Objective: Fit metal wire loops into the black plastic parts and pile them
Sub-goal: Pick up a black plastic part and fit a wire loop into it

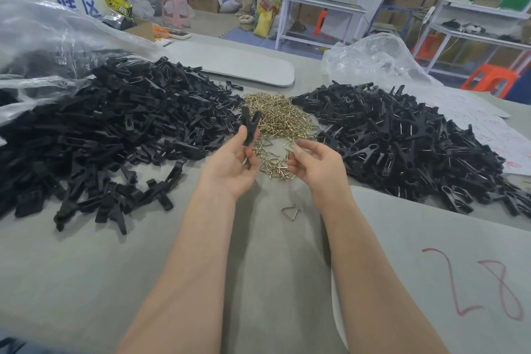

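The left hand (230, 164) is raised over the middle of the desk (86, 282), palm turned inward, its thumb and fingers pinching the lower end of one black plastic part (249, 126). The part stands upright with its forked end pointing up.

The right hand (316, 164) hovers just beside it, a small gap between the two hands. Its fingers are loosely curled towards the left hand, over the near fringe of the heap of wire loops (278, 115). The fingertips are blurred and may be holding a loop, but I cannot tell for sure.

That brass-coloured heap lies at the desk's centre, just beyond both hands. To its left, a large pile of black parts (115, 123) spreads towards the desk's left edge, spilling out of a clear plastic bag (43, 37). To its right lies a second pile of black parts (402, 146) in which thin metal glints show, reaching towards the right edge.

A single wire loop (290, 212) lies flat on the desk between the two forearms, nearer the person than the heap. A grey board (431, 238) marked with a red "28" covers the near right corner, under the right forearm.
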Action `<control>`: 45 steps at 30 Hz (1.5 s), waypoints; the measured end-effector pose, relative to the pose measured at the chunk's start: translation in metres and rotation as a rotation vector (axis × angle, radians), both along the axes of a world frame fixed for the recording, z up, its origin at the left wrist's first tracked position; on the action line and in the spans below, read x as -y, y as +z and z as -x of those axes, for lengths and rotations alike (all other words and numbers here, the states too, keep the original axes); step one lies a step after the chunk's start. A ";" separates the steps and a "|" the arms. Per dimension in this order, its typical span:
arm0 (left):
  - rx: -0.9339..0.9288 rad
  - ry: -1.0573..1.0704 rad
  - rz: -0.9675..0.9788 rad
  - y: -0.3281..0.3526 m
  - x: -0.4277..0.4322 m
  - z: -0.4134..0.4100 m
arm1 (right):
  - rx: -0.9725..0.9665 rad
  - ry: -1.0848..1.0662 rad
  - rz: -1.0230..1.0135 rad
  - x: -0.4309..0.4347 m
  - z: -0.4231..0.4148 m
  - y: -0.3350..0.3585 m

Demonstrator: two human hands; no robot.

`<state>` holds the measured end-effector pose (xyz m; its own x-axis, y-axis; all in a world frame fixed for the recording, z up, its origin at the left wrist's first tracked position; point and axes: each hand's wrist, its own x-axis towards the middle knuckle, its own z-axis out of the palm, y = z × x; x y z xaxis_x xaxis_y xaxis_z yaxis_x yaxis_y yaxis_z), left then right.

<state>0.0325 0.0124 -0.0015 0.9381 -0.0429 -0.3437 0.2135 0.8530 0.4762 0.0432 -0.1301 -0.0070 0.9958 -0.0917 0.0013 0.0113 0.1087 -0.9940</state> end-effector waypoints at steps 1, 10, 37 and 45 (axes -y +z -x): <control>-0.002 -0.001 0.009 0.000 0.001 0.000 | 0.007 0.004 0.006 0.000 0.000 0.000; 0.056 -0.084 0.131 0.003 0.004 0.000 | -0.032 0.047 -0.132 -0.001 0.004 0.007; 0.045 0.002 -0.023 0.002 0.009 0.003 | 0.087 -0.059 0.066 0.005 -0.002 0.004; 0.326 0.223 -1.340 -0.009 0.028 0.001 | 0.027 -0.130 -0.078 0.019 -0.001 0.019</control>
